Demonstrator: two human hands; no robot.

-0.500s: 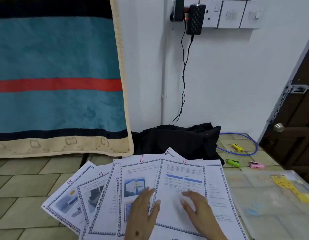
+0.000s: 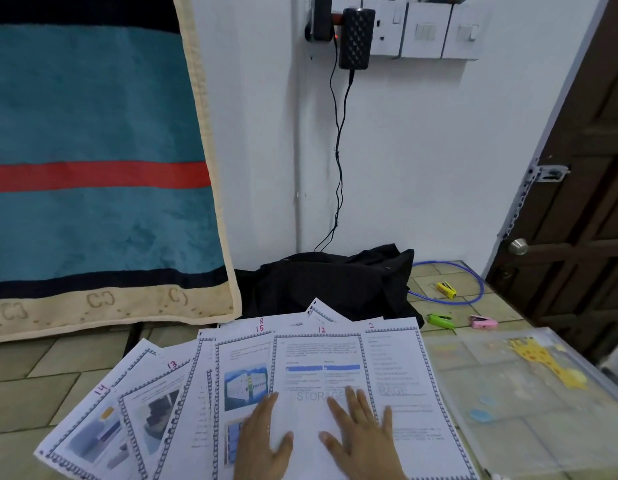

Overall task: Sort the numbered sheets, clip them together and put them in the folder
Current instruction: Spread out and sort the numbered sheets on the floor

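Folder [image 2: 529, 403] lies beside fanned sheets [image 2: 318, 375], holding no sheets.

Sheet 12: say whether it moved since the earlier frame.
Yes. Sheet 12 slid slightly left and nearer the person, away from the green clip.

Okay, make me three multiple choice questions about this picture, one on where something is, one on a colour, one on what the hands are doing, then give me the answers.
1. Where does the clear folder lie?
A. right of the fanned sheets
B. left of them
C. on the black bag

2. What colour are the handwritten sheet numbers?
A. green
B. red-pink
C. black

3. How are the hands placed?
A. both lifted clear of the paper
B. one gripping a clip
C. both flat on sheet 12

Answers:
1 A, the folder lies past the right edge of the fanned sheets.
2 B, the 12 atop sheet 12 is red-pink.
3 C, left hand and right hand press it with straight fingers.
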